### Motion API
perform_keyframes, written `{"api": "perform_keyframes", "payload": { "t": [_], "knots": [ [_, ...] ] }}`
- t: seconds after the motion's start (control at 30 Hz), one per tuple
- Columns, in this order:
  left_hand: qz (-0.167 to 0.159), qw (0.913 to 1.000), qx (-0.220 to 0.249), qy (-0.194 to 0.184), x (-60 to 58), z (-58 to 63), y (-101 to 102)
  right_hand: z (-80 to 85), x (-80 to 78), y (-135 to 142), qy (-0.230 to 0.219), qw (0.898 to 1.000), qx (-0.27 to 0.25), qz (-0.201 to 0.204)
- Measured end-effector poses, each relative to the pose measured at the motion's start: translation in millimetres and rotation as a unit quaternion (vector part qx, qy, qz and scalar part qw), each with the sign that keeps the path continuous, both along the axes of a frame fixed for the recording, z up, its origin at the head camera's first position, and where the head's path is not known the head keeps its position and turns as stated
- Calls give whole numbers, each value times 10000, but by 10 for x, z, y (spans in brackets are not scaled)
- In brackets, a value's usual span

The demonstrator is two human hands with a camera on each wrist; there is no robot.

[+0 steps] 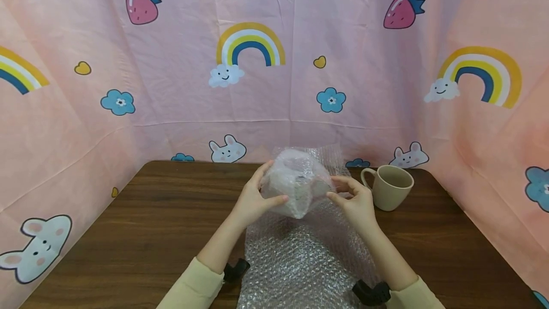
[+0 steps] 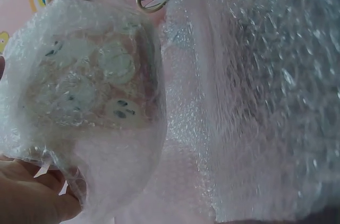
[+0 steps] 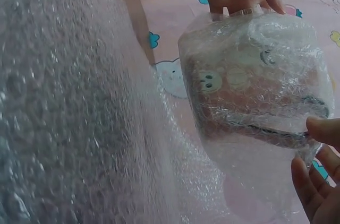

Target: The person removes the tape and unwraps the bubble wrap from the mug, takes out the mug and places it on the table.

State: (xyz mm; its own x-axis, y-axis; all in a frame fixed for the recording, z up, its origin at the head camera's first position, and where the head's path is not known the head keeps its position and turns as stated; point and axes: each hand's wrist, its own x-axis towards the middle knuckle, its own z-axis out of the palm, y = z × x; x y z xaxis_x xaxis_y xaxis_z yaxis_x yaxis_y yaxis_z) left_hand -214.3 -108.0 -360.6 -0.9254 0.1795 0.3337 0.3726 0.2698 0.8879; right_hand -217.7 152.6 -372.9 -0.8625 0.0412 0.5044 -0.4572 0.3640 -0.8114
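Note:
A bundle in bubble wrap [image 1: 298,182] is held up over the far part of the table, between both hands. Through the plastic in the left wrist view, the wrapped thing [image 2: 87,83] looks pinkish with pale cartoon faces; its exact kind is blurred by the layers. My left hand [image 1: 257,197] grips the bundle's left side, thumb in front. On the right side, my right hand [image 1: 353,199] pinches the wrap between thumb and fingers. In the right wrist view, a dark line [image 3: 271,131] runs across the wrapped thing near the right fingertips.
A long sheet of bubble wrap [image 1: 300,261] stretches toward me under the bundle. To the right of my right hand, a beige mug [image 1: 391,189] stands upright on the dark wooden table [image 1: 163,223]. A printed pink cloth [image 1: 180,85] hangs around the table.

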Motion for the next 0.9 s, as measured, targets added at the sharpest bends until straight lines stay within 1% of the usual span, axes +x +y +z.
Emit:
{"api": "perform_keyframes", "payload": {
  "t": [0.17,0.27,0.47,0.57,0.67,0.8,0.9],
  "knots": [
    [74,10000,-5,-23,-56,-21,86,1,-39,67,-143,9996,233,-47],
    [66,10000,3,-75,-86,-35,126,16,-54,107,-257,9989,399,-28],
    [-95,9999,27,-83,-132,-56,193,50,-83,182,-487,9965,653,-163],
    [-170,9997,-4,-194,-143,-70,219,70,-94,222,-661,9948,747,-225],
    [-280,9991,-85,-304,-139,-91,234,88,-101,258,-784,9930,866,-170],
    [-379,9985,-236,-329,-129,-113,251,91,-110,301,-781,9909,1096,-57],
    [-394,9982,-324,-312,-128,-124,264,82,-114,326,-735,9894,1249,-28]
  ]
}}
